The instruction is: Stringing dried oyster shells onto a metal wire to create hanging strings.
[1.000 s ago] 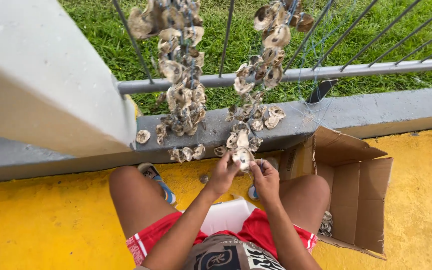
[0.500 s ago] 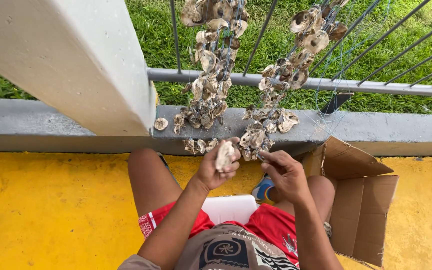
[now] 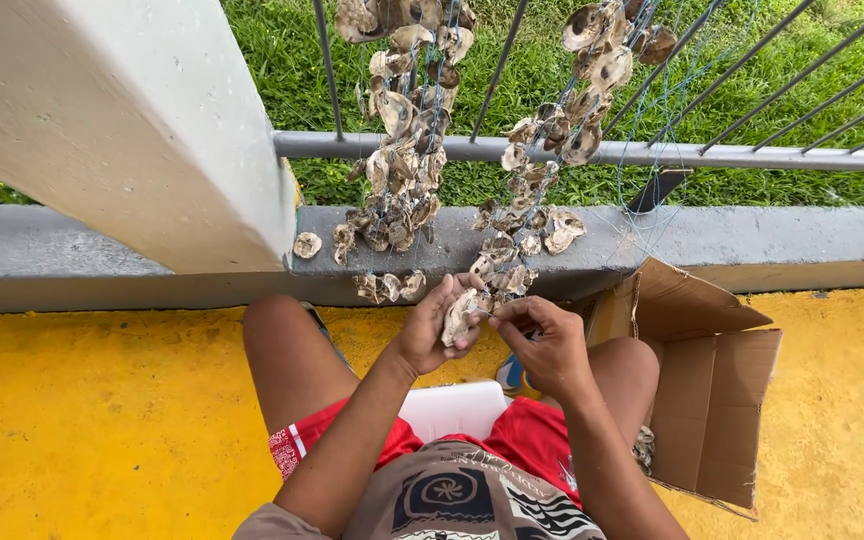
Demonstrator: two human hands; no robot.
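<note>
- Holding shell (image 3: 459, 317) in left hand (image 3: 430, 330), fingers curled round it, just below ledge (image 3: 772, 240).
- Right hand (image 3: 542, 340) pinched shut beside shell; held item too small to tell.
- Shell strings (image 3: 407, 160) hang off rail (image 3: 732, 155).
- Box (image 3: 712, 390) open at right knee.

shell strings (image 3: 402, 150) ahead, cardboard box (image 3: 712, 380) right, yellow floor (image 3: 82, 420) open left

Both forearms are being extended forward above the bent knees. The left hand (image 3: 430, 325) is being held curled, its fingers (image 3: 449, 292) closed in a grasp. The right hand (image 3: 547, 340) is being held just beside it, fingers (image 3: 508, 309) pinched together.
</note>
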